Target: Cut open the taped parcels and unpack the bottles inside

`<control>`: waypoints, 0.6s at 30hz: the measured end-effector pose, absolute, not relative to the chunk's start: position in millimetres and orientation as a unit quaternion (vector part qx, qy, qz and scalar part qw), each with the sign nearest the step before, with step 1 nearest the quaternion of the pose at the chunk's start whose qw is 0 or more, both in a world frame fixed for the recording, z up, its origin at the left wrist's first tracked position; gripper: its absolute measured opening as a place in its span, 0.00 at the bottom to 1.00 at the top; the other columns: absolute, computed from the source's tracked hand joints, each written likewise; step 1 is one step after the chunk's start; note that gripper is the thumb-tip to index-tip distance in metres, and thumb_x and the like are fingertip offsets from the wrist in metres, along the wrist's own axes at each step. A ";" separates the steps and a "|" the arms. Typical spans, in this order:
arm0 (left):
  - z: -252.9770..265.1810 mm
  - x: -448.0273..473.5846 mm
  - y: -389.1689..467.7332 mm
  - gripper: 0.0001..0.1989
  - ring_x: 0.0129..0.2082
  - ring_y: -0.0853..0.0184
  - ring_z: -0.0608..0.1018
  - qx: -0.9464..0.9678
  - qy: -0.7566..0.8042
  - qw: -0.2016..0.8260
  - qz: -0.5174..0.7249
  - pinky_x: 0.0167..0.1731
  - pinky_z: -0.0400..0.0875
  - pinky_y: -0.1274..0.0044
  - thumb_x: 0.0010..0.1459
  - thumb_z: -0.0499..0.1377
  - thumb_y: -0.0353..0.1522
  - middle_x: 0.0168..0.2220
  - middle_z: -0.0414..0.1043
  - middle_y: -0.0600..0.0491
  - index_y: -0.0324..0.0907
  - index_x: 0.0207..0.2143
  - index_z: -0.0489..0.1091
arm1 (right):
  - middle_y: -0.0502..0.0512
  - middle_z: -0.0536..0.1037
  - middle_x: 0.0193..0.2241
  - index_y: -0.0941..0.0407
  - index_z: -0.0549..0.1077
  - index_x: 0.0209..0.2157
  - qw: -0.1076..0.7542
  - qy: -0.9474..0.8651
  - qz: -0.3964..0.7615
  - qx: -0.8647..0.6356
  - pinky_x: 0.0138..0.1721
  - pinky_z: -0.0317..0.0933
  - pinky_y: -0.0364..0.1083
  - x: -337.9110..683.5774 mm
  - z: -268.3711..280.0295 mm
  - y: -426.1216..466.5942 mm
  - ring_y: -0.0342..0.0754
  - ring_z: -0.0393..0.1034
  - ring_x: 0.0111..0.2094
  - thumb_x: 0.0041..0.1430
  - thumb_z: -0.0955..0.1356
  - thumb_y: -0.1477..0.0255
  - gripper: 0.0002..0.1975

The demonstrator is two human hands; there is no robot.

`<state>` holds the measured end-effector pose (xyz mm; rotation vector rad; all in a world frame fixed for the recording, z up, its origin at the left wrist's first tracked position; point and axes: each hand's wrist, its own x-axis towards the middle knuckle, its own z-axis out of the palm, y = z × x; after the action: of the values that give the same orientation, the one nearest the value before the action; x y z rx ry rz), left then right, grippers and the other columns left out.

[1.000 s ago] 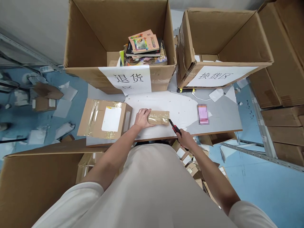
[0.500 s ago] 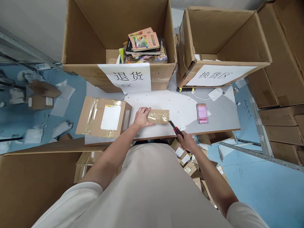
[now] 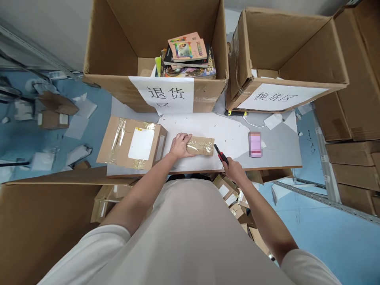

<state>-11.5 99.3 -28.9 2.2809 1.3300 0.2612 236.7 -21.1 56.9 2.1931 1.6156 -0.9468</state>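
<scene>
A small cardboard box (image 3: 202, 146) wrapped in shiny clear tape lies on the white sheet of the table. My left hand (image 3: 179, 145) is closed around its left end, thumb and fingers on the near and far sides. In my right hand (image 3: 234, 170) I grip a red and black utility knife (image 3: 221, 154). Its dark tip points up and left, close to the box's right end; whether it touches I cannot tell. Left of my left hand stands a larger taped box (image 3: 133, 144) with a white label.
Behind, a big carton (image 3: 139, 95) holds several books (image 3: 190, 51); a second open carton (image 3: 243, 93) stands right of it. A yellow and black tool (image 3: 236, 113) and a pink item (image 3: 255, 145) lie to the right. Cardboard boxes (image 3: 227, 188) crowd below the table edge (image 3: 279, 167).
The view has shifted slightly, moving the scene to the right. My right hand has turned and raised the knife a little beside the small box's right end. My left hand keeps its hold.
</scene>
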 end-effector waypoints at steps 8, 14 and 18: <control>-29.6 -11.2 99.4 0.48 0.53 0.47 0.62 0.834 0.490 0.238 0.087 0.50 0.62 0.60 0.34 0.67 0.50 0.51 0.62 0.43 0.46 0.58 0.59 | 0.57 0.75 0.26 0.57 0.64 0.38 0.112 0.522 -0.375 0.758 0.25 0.51 0.42 227.1 51.4 -54.1 0.48 0.70 0.26 0.65 0.56 0.66 0.11; -28.6 -11.4 98.1 0.49 0.54 0.47 0.62 0.831 0.489 0.250 0.095 0.52 0.61 0.61 0.33 0.67 0.50 0.52 0.62 0.43 0.46 0.58 0.58 | 0.52 0.74 0.23 0.54 0.64 0.37 -0.014 0.456 -0.422 0.784 0.24 0.57 0.42 237.6 50.2 -65.7 0.45 0.68 0.21 0.64 0.57 0.61 0.13; -25.3 1.2 79.7 0.51 0.57 0.44 0.59 0.737 0.619 0.245 0.115 0.52 0.61 0.58 0.38 0.65 0.52 0.55 0.58 0.38 0.41 0.61 0.52 | 0.55 0.76 0.34 0.54 0.61 0.42 -0.227 0.345 -0.506 0.757 0.23 0.63 0.43 231.6 40.9 -50.0 0.44 0.71 0.24 0.61 0.55 0.53 0.20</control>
<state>1.2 79.7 -25.3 2.0128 1.6899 0.3142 231.6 -50.0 40.9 2.7989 1.2759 -1.8694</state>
